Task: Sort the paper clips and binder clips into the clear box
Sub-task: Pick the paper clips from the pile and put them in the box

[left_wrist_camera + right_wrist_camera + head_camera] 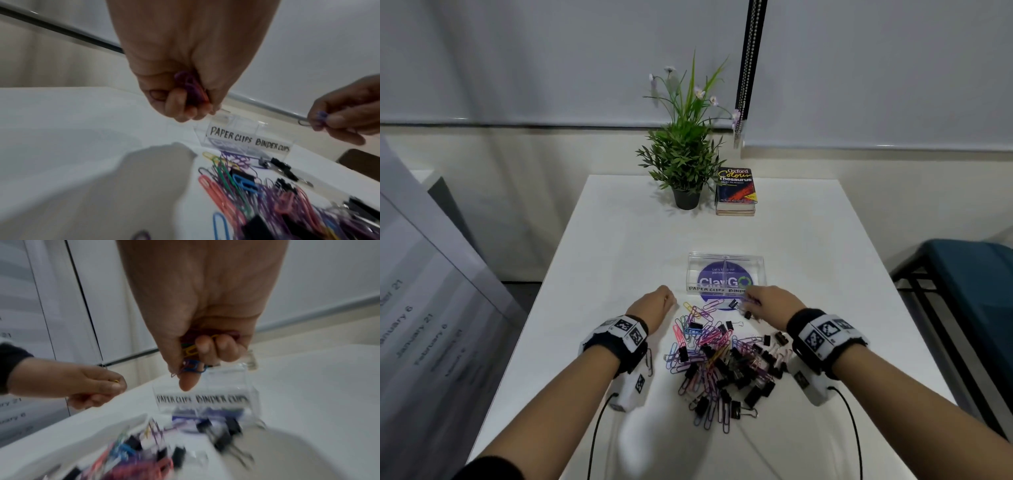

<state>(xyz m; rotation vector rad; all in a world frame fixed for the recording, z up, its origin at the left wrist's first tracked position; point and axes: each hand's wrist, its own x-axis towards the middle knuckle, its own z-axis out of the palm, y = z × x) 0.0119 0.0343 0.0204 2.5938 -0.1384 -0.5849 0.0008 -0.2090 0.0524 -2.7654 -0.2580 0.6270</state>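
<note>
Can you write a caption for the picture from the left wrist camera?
Left hand holds purple paper clips above the clear box labelled for paper and binder clips.

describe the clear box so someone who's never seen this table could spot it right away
On the white table, look past the heap of coloured paper clips and black binder clips, toward the potted plant. The clear box stands just beyond the heap. It is the only see-through thing there, with handwritten labels PAPER CLIPS and BINDER CLIPS on its front.

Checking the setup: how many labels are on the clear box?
2 on the clear box front: PAPER CLIPS label at left, BINDER CLIPS label at right. Others may be hidden.
</note>
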